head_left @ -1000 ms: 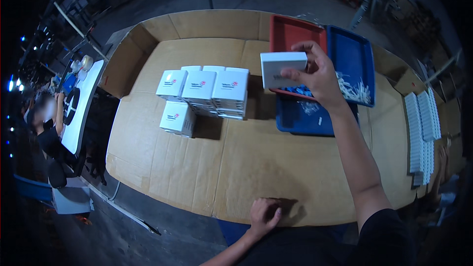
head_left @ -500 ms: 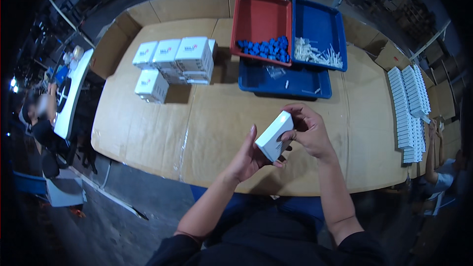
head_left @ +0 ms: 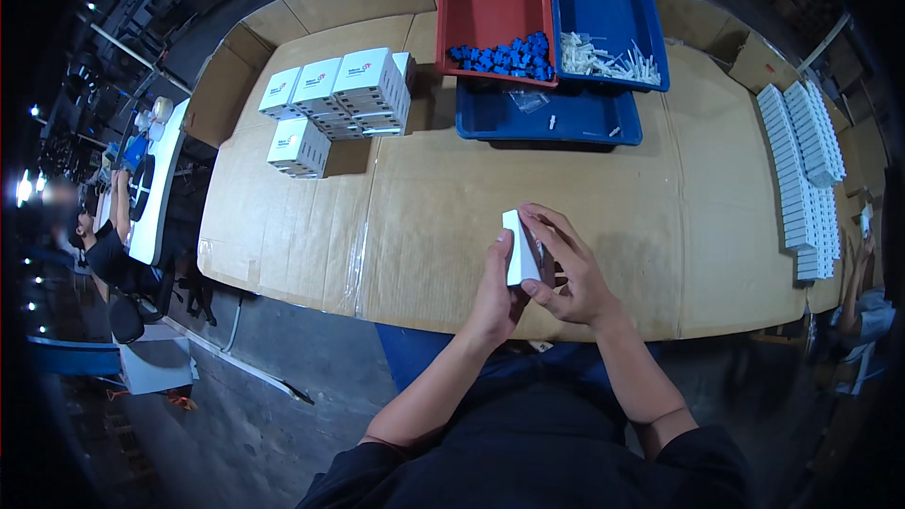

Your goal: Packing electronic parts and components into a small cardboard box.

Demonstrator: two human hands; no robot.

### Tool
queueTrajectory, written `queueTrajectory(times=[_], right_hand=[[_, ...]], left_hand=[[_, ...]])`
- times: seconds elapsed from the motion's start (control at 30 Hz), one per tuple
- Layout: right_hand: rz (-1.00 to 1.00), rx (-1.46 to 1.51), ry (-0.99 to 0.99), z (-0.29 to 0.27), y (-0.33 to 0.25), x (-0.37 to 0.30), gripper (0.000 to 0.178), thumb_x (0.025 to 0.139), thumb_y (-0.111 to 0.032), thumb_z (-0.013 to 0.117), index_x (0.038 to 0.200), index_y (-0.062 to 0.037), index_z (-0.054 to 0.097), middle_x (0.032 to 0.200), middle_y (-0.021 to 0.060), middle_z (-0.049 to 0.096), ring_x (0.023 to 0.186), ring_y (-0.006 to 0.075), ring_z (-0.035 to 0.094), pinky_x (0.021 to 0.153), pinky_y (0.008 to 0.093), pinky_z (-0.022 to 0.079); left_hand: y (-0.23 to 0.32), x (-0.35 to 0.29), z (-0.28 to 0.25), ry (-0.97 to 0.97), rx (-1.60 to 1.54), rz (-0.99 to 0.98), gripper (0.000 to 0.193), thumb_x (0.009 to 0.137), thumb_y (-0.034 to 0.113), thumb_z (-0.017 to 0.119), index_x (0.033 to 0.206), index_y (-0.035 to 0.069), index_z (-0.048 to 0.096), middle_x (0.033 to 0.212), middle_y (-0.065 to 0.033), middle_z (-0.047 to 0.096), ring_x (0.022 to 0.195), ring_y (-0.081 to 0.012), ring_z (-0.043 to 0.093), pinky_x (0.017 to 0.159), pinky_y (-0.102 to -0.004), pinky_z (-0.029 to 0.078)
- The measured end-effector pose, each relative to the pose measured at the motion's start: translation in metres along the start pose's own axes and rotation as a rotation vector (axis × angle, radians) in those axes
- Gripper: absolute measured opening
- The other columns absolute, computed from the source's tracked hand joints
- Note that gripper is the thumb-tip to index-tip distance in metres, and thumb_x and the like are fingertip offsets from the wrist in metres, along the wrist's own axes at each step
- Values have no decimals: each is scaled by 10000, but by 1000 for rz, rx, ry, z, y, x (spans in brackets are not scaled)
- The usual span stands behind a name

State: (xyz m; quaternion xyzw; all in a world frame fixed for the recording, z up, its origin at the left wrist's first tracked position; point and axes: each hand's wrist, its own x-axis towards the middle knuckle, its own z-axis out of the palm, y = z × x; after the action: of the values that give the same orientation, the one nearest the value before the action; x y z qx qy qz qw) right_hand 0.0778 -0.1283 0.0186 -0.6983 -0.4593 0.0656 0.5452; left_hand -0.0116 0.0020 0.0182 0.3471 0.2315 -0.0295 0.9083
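A box (head_left: 515, 250) is over the table (head_left: 452, 188), toward its near edge; trays (head_left: 495, 5) lie at the far edge, box stacks (head_left: 365, 75) left of them, piled casings (head_left: 792, 184) along the right.

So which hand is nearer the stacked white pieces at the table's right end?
Right. The right hand is left of the stacked white pieces; the left hand is farther left, across the flat white box both hold.
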Motion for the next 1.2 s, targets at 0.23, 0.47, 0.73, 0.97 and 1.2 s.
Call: queueTrajectory(times=[0.23,0.47,0.73,0.97,1.2], right_hand=[[-119,-106,33,5,11,-5,770,885,-372,720,1478,71,511,1477,272,500,1327,412,542,1110,463,465],[-182,-178,147,14,20,-15,748,960,-442,657,1449,107,519,1432,284,561,1281,439,583,1069,468,492],[-252,-222,223,14,21,-16,694,1001,-456,600,1380,125,577,1376,301,614,1228,469,638,1024,477,535],[-213,-218,230,20,19,-32,675,1021,-444,575,1383,125,573,1386,307,605,1257,473,621,1048,481,524],[-179,-193,227,27,16,-34,638,1066,-428,501,1416,103,551,1406,299,593,1282,471,607,1065,488,514]], left_hand=[[8,-10,9,-42,107,-45,737,1050,696,357,1444,81,454,1245,-98,612,1105,-198,649,948,-360,552],[-4,-6,6,-9,79,-69,644,1058,628,443,1419,98,498,1219,-57,624,1110,-155,638,916,-299,543],[-19,0,8,-26,56,21,647,1051,619,470,1416,85,483,1189,-44,617,1097,-150,624,898,-287,526],[-29,-9,10,20,27,6,620,1054,612,460,1404,101,487,1190,-16,613,1060,-127,620,841,-270,530],[-31,-9,5,35,44,23,611,1064,602,452,1416,102,473,1167,-3,605,992,-84,599,744,-235,510]])
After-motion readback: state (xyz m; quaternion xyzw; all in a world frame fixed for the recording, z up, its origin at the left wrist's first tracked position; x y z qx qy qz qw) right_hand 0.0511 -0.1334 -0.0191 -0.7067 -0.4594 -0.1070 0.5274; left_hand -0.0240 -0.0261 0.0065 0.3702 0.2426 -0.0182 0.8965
